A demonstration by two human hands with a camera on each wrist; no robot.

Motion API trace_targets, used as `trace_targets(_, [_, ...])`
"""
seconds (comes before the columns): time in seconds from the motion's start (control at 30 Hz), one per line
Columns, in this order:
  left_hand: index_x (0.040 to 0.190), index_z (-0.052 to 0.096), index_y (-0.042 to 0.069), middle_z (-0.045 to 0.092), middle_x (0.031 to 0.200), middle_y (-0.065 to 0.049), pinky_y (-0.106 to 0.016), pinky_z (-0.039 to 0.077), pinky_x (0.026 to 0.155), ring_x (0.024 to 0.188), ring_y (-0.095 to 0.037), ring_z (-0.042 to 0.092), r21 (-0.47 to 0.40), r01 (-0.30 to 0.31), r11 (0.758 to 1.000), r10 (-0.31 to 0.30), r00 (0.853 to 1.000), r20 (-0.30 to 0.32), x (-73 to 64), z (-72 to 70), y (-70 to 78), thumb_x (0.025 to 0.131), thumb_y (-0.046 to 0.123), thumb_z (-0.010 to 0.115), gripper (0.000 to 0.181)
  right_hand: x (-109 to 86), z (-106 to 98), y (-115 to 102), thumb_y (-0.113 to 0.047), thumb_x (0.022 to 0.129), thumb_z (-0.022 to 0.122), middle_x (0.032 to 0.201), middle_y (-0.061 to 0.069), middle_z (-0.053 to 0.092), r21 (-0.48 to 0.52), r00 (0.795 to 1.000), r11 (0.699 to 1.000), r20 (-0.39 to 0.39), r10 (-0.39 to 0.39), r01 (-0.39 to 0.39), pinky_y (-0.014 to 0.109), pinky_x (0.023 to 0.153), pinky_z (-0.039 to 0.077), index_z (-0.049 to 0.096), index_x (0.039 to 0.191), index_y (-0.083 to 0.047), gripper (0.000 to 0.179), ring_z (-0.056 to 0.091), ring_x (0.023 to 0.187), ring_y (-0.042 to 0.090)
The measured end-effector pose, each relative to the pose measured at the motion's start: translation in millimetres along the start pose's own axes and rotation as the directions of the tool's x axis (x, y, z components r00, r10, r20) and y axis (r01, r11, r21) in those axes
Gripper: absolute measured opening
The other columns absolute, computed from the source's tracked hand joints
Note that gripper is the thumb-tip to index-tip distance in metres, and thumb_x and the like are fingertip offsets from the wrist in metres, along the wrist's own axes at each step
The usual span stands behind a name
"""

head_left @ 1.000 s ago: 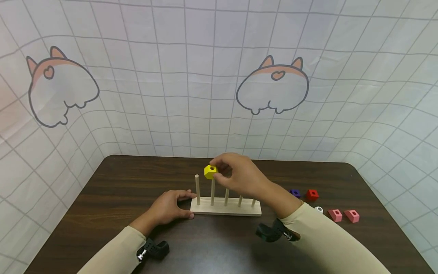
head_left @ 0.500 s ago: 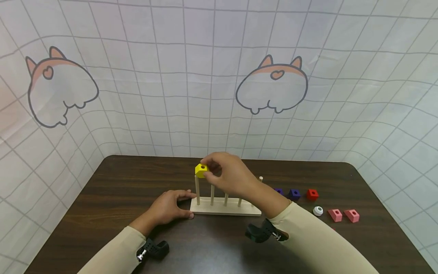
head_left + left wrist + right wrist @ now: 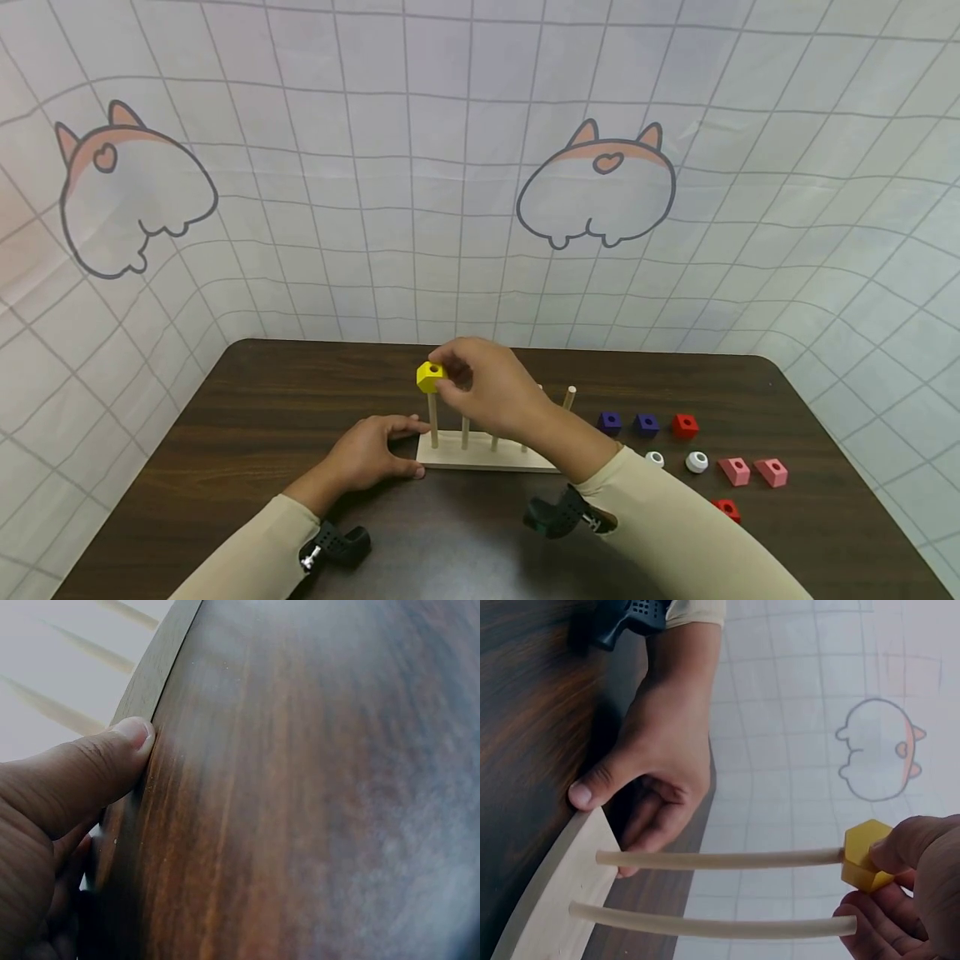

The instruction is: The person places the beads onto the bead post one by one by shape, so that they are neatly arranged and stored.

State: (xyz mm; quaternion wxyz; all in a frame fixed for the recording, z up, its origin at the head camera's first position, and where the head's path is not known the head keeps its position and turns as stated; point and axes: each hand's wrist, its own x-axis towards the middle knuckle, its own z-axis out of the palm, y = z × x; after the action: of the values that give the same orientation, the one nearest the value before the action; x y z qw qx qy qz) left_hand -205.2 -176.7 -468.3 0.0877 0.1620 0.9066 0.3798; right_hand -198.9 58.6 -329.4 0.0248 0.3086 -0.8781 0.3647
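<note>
My right hand (image 3: 487, 387) pinches a yellow hexagonal bead (image 3: 429, 377) between thumb and fingers. The bead has a hole through it and sits right at the top of the leftmost peg (image 3: 720, 860), in line with it in the right wrist view. That peg stands upright on a pale wooden peg stand (image 3: 480, 458), which carries a row of several pegs, some partly hidden by my right hand and forearm. At the stand's left end my left hand (image 3: 367, 454) grips the base, its thumb (image 3: 131, 735) at the front edge and fingers behind.
Right of the stand lie two purple blocks (image 3: 610, 423), a red block (image 3: 684, 427), two white beads (image 3: 697, 462) and two pink blocks (image 3: 772, 472). Another red block (image 3: 726, 508) shows partly beside my right sleeve. A grid-patterned cloth (image 3: 465, 208) hangs behind the dark table (image 3: 300, 375).
My right hand has carried the yellow bead leftward, from above the second peg to the top of the leftmost one. The left hand stays at the base.
</note>
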Motion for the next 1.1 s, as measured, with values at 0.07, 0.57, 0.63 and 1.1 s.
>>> trace_targets(0.07, [0.128,0.072,0.025,0.062,0.141,-0.008,-0.058,0.04,0.109,0.133,-0.029,0.055,-0.001,-0.001,1.0,0.001,1.0,-0.001,0.2,0.2,-0.7,0.075,0.033,0.093,0.057,0.1,2,-1,-0.012,0.097,0.072,0.11,-0.002,0.066,-0.006,1.0,1.0,0.005,0.003,-0.003,0.024,0.083,0.054,0.067,0.123,-0.007,0.027,0.064,0.094,0.009])
trace_targets(0.57, [0.129,0.072,0.022,0.065,0.136,-0.008,-0.058,0.04,0.109,0.134,-0.031,0.054,0.006,-0.035,0.999,0.035,0.999,0.001,0.4,-1.2,0.5,0.075,0.036,0.093,0.059,-7.1,20,-7,-0.008,0.099,0.067,0.117,0.008,0.065,-0.114,1.0,0.993,-0.022,0.009,-0.011,0.023,0.081,0.054,0.065,0.129,-0.002,0.03,0.064,0.097,0.019])
trace_targets(0.63, [0.129,0.072,0.022,0.065,0.136,-0.007,-0.057,0.04,0.109,0.134,-0.03,0.054,0.007,-0.035,0.999,0.035,0.999,0.001,0.5,-0.9,0.3,0.075,0.036,0.093,0.059,-9.1,23,-7,-0.008,0.1,0.066,0.117,0.009,0.064,-0.101,0.999,0.995,-0.044,0.022,-0.026,0.024,0.083,0.055,0.064,0.129,-0.001,0.03,0.066,0.1,0.021])
trace_targets(1.1, [0.128,0.072,0.022,0.069,0.131,-0.001,-0.056,0.041,0.109,0.132,-0.028,0.056,0.002,-0.03,1.0,0.03,1.0,-0.004,1.0,0.5,-2.7,0.075,0.036,0.093,0.058,-19.4,52,12,-0.012,0.096,0.073,0.112,0.003,0.067,0.025,0.972,0.998,-0.224,0.068,-0.064,0.03,0.08,0.054,0.063,0.13,-0.005,0.035,0.065,0.097,0.015])
